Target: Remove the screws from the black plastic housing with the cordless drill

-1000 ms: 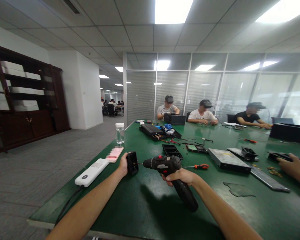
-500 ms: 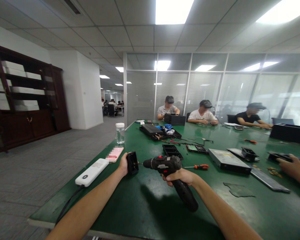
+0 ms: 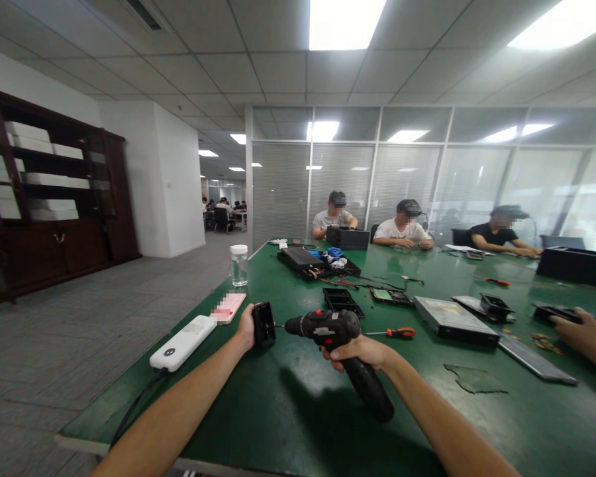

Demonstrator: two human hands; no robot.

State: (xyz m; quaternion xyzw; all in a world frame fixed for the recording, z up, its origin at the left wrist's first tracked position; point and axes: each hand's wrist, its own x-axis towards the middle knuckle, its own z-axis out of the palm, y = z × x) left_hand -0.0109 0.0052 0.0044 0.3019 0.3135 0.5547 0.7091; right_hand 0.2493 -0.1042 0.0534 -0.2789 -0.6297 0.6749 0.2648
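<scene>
My left hand (image 3: 247, 326) is closed round the back of a small black box-shaped part (image 3: 264, 324), held on edge with its hollow side facing right. In my right hand (image 3: 356, 351) is a black cordless drill (image 3: 328, 324), gripped by its handle and pointing left. The drill's thin bit reaches into the hollow of the black part; whether its tip sits on a screw is too small to tell. Just right of the drill lies a screwdriver (image 3: 400, 332) with an orange and black handle. Behind it rests a black open frame (image 3: 342, 301).
Left lie a white power bank (image 3: 183, 342) with a cable, a pink phone (image 3: 228, 308) and a clear jar (image 3: 239, 266). Rightward are an optical drive (image 3: 454, 321), a broken dark sheet (image 3: 474, 377) and a co-worker's hand (image 3: 583, 331). Several people sit across the green table (image 3: 218, 411).
Almost nothing differs. Both hands, the drill and the black part stay in nearly the same place, with the bit still in the hollow.
</scene>
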